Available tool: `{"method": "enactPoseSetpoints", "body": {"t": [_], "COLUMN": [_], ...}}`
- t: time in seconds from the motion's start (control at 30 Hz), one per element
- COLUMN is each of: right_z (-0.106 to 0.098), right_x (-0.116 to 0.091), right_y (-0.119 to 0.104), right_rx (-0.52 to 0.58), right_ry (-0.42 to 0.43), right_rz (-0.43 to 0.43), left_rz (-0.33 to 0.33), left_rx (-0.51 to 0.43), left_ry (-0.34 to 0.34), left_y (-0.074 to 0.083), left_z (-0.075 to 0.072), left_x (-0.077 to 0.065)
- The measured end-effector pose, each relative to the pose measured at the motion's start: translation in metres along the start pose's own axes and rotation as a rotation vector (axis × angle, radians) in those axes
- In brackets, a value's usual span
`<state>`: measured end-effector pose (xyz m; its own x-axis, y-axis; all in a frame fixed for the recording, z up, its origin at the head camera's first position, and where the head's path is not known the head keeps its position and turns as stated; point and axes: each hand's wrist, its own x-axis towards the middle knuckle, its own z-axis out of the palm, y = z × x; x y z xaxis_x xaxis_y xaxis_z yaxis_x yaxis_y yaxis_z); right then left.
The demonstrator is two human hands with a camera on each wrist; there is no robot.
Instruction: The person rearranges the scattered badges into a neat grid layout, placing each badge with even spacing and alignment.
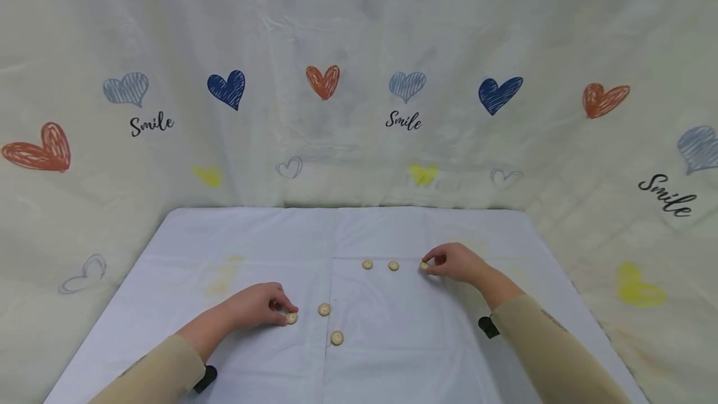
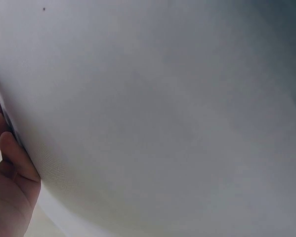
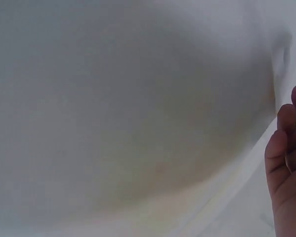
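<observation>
Between thumb and fingertips, my left hand (image 1: pixel 262 304) pinches a round pale wooden button (image 1: pixel 291 318) at the table's left middle. Farther back on the right, my right hand (image 1: pixel 457 262) pinches another wooden button (image 1: pixel 424 265), partly covered by the fingers. Two buttons, a left one (image 1: pixel 367 264) and a right one (image 1: pixel 394 265), lie in a row with it. Just right of my left hand lies a button (image 1: pixel 324 309), and a nearer button (image 1: pixel 336 338) sits below that. Both wrist views show curled fingers at the edge; the held buttons are out of sight there.
A white cloth with fold creases covers the table (image 1: pixel 392 366). Behind and beside it hangs a pale curtain (image 1: pixel 359 30) printed with hearts and words. Dark wrist devices show under both beige sleeves, the left sleeve (image 1: pixel 162 370) and the right sleeve (image 1: pixel 552 341).
</observation>
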<state>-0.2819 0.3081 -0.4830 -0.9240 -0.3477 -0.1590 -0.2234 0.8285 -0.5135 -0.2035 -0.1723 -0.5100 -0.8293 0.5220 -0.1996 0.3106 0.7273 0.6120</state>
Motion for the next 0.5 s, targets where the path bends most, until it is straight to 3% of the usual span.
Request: {"method": "enactPoseSetpoints", "body": {"t": [0.27, 0.5], "right_z": [0.003, 0.006], "right_x": [0.011, 0.016], "right_y": [-0.003, 0.002], "right_rx": [-0.069, -0.094], "right_ry": [-0.038, -0.038], "right_rz": [0.05, 0.037], "left_rz": [-0.003, -0.003], "left_rx": [0.011, 0.009], "left_ry": [0.001, 0.003], "left_y": [-0.002, 0.0], "left_z": [0.002, -0.001], "left_x": [0.003, 0.0]}}
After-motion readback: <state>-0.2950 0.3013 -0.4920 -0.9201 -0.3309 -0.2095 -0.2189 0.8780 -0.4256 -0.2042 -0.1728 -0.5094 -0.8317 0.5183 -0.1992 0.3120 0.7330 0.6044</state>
